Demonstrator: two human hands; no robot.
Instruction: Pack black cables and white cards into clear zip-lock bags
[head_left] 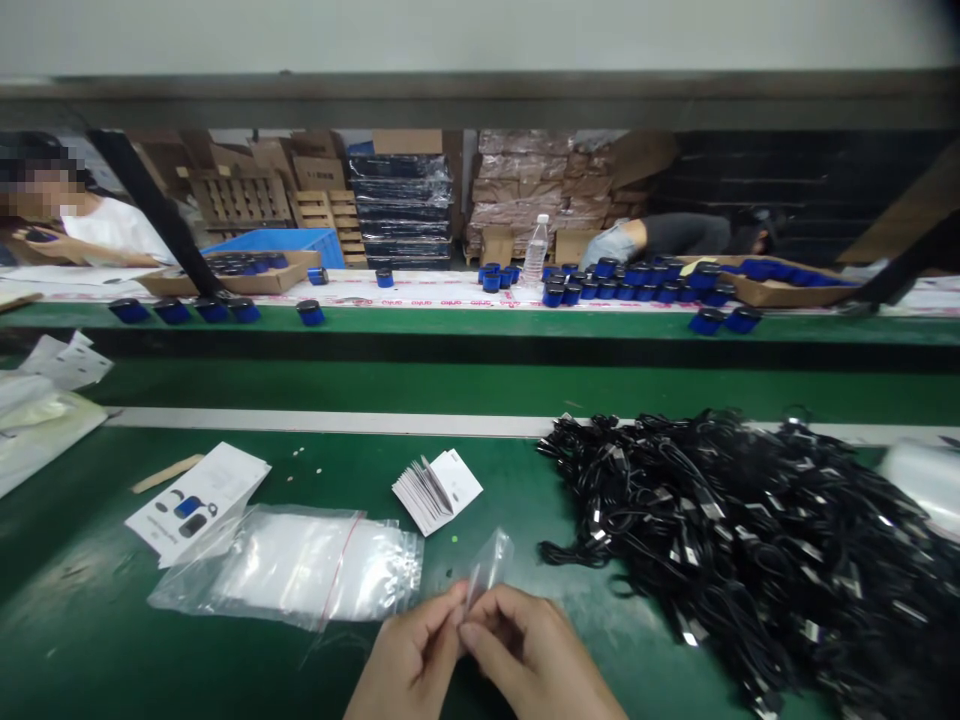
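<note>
Between my two hands is a small clear plastic bag (491,560), its free end sticking up and away from me. My left hand (420,640) pinches it from the left side. From the right, the thumb and fingers of my right hand (521,635) are closed on the same bag. The fingertips of both hands meet, so the bag's lower part is hidden. Just left of my hands lies a larger clear bag (300,570) packed with small plastic bags. Beyond my hands a stack of small folded leaflets (435,490) rests on the green table (360,660).
A big heap of black USB cables (720,540) covers the right side. Printed sheets (199,500) lie on the left. Blue round items (630,282) stand on the far shelf near a plastic bottle (536,250). One person (112,230) sits far left; another (675,235) bends over behind.
</note>
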